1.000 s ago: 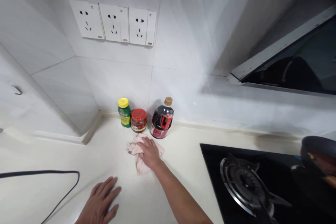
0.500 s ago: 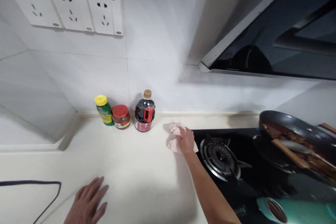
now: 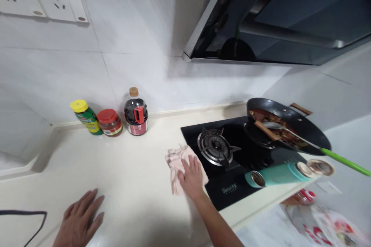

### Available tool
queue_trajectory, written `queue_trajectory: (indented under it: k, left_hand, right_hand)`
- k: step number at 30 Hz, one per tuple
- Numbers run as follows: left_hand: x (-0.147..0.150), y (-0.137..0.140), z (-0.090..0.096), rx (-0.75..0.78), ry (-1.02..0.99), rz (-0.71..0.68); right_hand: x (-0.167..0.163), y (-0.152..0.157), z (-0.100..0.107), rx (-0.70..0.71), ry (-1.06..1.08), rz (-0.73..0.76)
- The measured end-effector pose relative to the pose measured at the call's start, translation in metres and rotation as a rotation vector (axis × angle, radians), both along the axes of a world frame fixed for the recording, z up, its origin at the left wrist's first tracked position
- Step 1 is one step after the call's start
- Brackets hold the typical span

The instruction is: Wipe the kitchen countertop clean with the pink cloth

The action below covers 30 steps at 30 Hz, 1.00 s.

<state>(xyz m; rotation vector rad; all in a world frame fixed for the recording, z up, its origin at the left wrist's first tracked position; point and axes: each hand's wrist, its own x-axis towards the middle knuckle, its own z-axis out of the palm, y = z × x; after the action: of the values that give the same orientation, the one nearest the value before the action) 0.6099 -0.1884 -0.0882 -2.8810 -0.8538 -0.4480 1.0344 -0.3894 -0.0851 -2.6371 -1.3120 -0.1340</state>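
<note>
My right hand [image 3: 191, 177] lies on a pink cloth [image 3: 176, 170] with its fingers stretched out, pressing it against the cream countertop. One side of the cloth overlaps the left edge of the black gas stove [image 3: 243, 177], near the bare burner [image 3: 216, 146]. At lower left my left hand [image 3: 79, 218] rests flat on the counter, fingers apart, holding nothing. Beyond the hands, by the wall, stand a dark sauce bottle [image 3: 136, 114] with a red handle, a red-lidded jar [image 3: 110, 122] and a green bottle with a yellow cap [image 3: 87, 117].
On the stove's far burner sits a wok [image 3: 313, 127] of food, with a green-handled spatula [image 3: 342, 160] across it. A teal flask [image 3: 275, 176] lies along the stove's front. A range hood [image 3: 261, 19] juts out above. A dark cord [image 3: 23, 212] crosses the left counter.
My right hand has drawn the cloth toward me along the stove's edge, and its fingers have flattened out. The view has swung right, showing more of the wok and flask. My left hand stays resting on the counter.
</note>
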Motion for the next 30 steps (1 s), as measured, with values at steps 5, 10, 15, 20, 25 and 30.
queue_trajectory:
  k: [5,10,15,20,25,30]
  left_hand:
    - [0.001,0.001,-0.003,0.002,-0.016,-0.002]
    - [0.001,0.002,-0.007,0.000,-0.034,-0.010]
    - [0.001,0.000,-0.006,-0.043,0.001,0.025]
    - [0.004,-0.004,0.002,-0.077,0.015,0.041]
    - [0.005,-0.007,0.009,-0.087,-0.005,0.031]
    - [0.003,-0.007,0.009,-0.025,-0.020,-0.002]
  right_hand:
    - [-0.035,-0.162,-0.030,0.063,0.013,0.113]
    - [-0.037,-0.227,-0.056,0.234,-0.044,0.015]
    - [-0.039,-0.162,-0.047,0.167,-0.053,-0.111]
    - [-0.026,-0.061,-0.017,-0.021,0.032,0.005]
    - [0.017,0.051,0.015,-0.153,0.160,0.041]
    - [0.009,0.141,0.034,-0.164,0.254,-0.021]
